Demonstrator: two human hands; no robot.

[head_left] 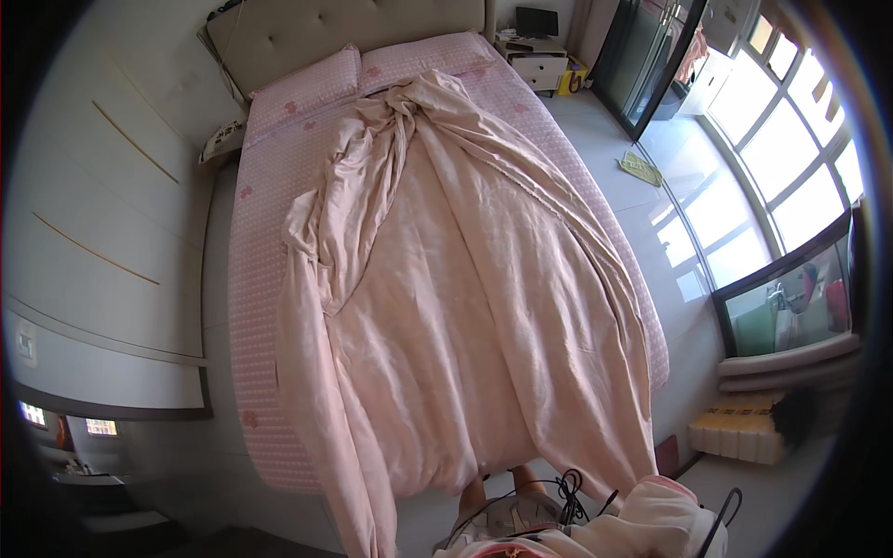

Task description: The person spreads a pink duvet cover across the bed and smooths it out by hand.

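Observation:
A pale pink satin quilt cover [419, 279] lies spread over the bed, bunched and folded at its far end and along its left side. Its near left corner is drawn out in a long fold past the bed's foot to the lower edge. The near right part stretches toward a pale sleeve [660, 521] at the lower right, where it meets the sleeve. Neither of my hands shows. My legs [473, 493] stand at the foot of the bed, partly behind the cover's hem.
Two pink pillows [312, 74] lie against the padded headboard [344, 28]. A pink checked sheet [256, 325] covers the mattress. A nightstand [539, 70] stands at the far right. Black cables [569, 493] hang before me. A yellowish block-shaped package [735, 430] sits on the right floor.

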